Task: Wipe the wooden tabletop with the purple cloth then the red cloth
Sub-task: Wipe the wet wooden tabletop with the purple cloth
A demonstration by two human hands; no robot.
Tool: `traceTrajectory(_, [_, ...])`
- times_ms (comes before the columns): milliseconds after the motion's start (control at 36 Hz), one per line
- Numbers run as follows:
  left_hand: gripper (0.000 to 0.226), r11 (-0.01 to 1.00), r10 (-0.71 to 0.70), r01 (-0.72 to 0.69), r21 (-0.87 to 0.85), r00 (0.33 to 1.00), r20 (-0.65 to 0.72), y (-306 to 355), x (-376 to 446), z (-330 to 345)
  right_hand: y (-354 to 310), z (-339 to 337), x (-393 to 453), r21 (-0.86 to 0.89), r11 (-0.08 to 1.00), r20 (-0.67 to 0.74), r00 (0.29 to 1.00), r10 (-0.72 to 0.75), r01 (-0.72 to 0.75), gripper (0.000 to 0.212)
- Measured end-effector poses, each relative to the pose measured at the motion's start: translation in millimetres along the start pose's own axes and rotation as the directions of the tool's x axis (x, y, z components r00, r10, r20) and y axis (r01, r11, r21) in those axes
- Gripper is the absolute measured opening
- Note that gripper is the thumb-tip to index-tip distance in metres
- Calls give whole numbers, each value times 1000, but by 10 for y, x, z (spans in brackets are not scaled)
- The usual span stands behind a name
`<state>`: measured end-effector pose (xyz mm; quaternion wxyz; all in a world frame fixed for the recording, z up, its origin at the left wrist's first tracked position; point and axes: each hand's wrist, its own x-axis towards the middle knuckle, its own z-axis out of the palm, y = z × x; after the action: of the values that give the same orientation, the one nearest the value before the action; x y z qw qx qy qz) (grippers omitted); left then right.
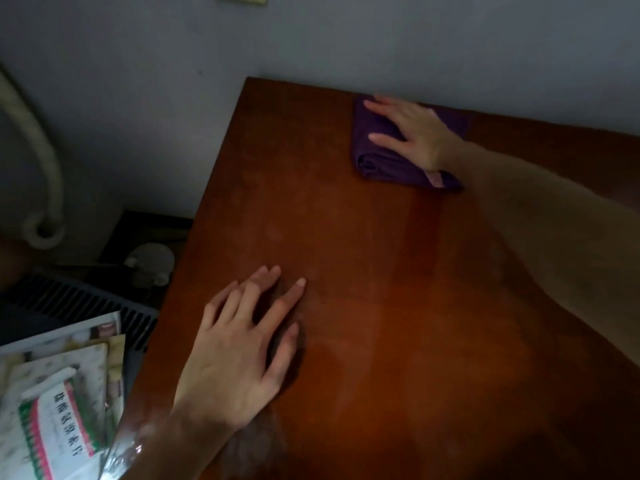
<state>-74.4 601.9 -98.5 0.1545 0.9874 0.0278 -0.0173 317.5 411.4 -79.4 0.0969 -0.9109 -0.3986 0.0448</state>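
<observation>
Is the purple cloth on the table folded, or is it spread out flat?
Folded. The purple cloth shows stacked layers along its near edge, forming a compact pad under the right hand.

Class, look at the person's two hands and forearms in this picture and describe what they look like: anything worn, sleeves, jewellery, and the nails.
Both the left hand and the right hand are bare: no gloves, rings, watch or bracelet show. Both forearms are uncovered as far as the frame shows, with no sleeve in view. The fingernails are short and look unpainted. The right forearm appears large and blurred because it is close to the wide-angle camera.
</observation>
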Motion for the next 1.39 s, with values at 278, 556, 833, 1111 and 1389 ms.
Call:
traceTrajectory(278, [53, 1000, 3, -4, -11, 999, -50, 31, -1, 2, -154, 77, -114, 84, 866, -164, 850, 500, -493, 81])
traceTrajectory(556, [56, 999, 34, -34, -4, 995, -94, 33, 13, -22, -838, 307, -1417, 40, 883, -125, 874, 469, -468, 84])
traceTrajectory(833, [43, 993, 85, -97, -70, 983, -165, 550, -178, 7, -1770, 624, -3741, -51, 974, -89, 972, 218, -223, 83])
traceTrajectory(1111, [43, 984, 163, -171, -47, 976, -144, 1025, 30, 275, -1051, 376, -3600, -43, 996, 48, 996, -74, 76, 76])
traceTrajectory(1389, [51, 970, 240, -239, 36, 971, -15, 999, 52, 326, 41, 56, -2548, -122, 975, 110, 979, -171, 184, 75])
